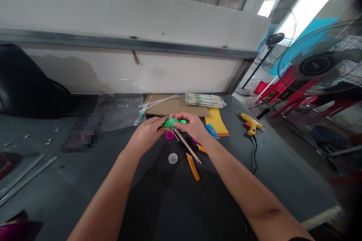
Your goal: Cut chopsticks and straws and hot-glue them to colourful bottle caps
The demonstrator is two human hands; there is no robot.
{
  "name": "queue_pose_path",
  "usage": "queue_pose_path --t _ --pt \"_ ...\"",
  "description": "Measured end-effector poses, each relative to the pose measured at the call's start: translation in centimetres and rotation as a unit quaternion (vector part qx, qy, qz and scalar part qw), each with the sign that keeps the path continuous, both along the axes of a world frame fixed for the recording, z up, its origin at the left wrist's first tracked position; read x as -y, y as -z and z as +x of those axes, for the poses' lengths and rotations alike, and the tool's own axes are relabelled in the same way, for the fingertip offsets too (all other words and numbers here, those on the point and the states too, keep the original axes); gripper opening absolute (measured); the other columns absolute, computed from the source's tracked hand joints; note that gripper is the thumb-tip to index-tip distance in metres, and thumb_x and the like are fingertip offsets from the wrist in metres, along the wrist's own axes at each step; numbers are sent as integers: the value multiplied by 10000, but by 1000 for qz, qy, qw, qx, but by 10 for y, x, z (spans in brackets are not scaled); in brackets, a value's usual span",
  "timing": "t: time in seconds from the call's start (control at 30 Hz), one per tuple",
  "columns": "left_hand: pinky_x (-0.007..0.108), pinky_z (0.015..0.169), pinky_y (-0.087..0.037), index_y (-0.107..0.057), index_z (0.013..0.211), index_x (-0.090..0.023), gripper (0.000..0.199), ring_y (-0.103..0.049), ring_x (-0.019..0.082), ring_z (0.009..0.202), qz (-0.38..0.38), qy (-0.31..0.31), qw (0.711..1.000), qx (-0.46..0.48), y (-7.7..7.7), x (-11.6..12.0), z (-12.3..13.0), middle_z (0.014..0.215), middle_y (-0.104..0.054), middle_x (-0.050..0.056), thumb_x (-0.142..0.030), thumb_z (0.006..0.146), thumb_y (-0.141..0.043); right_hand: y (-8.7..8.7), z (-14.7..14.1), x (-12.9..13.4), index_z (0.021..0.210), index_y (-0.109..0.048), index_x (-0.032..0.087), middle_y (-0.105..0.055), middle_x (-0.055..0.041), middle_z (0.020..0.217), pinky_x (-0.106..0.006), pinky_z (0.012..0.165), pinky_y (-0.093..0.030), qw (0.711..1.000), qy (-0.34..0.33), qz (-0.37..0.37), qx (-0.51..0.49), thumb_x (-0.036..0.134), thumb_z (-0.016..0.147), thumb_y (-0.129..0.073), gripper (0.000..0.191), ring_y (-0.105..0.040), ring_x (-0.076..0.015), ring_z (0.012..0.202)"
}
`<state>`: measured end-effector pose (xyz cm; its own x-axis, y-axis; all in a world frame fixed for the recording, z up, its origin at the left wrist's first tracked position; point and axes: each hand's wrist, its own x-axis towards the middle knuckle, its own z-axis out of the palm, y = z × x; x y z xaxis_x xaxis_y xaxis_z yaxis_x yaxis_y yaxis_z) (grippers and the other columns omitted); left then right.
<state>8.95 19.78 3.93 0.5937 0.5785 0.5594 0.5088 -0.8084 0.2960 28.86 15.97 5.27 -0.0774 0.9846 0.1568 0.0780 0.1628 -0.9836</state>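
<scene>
At the center of the frame, the fingers of the left hand (pixel 147 133) and right hand (pixel 192 126) clamp a bright green piece (pixel 170 122) from either side, keeping it between the fingertips above a smooth dark worktop (pixel 158 203). Slim, straight pale sticks (pixel 189 147) slant below it, near a round, translucent disc (pixel 173 158) and a curved orange handle (pixel 193 167). Upper center, a glossy clear packet (pixel 204 100) holds more pale sticks beside flat brown cardboard (pixel 169 110); a yellow glue gun (pixel 251 124) lies at right.
</scene>
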Motion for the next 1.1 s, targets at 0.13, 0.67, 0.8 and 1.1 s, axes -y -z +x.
queue_pose_path --t 0.13,0.67,0.8,1.1 --pt "358 836 -535 -595 1229 -197 358 -637 225 990 17 17 1000 0 2 -2 0 1070 -675 109 -313 894 -542 -7 10 -1 964 -707 206 -712 -47 1044 -341 842 -506 998 -24 -4 59 306 695 -735 289 -654 -205 962" --pt "285 708 -509 -692 1103 -250 305 -673 187 830 -224 53 973 12 -10 3 2 954 -742 30 -387 876 -539 -18 11 9 1009 -734 283 -600 -61 1301 -402 916 -483 972 -74 73 212 239 725 -730 288 -567 -273 1182" --pt "299 749 -532 -700 1105 -232 342 -682 207 861 -270 28 961 53 -10 3 3 971 -749 31 -396 819 -607 -15 9 8 987 -730 242 -644 -53 1236 -332 826 -515 976 -65 67 196 157 736 -640 280 -625 -238 1072" --pt "386 872 -532 -720 1045 -231 336 -665 238 977 -286 28 952 106 -15 2 -3 1053 -731 52 -356 733 -698 -17 10 8 968 -720 233 -654 -38 1212 -330 880 -506 990 -70 32 118 183 753 -625 241 -605 -216 1110"
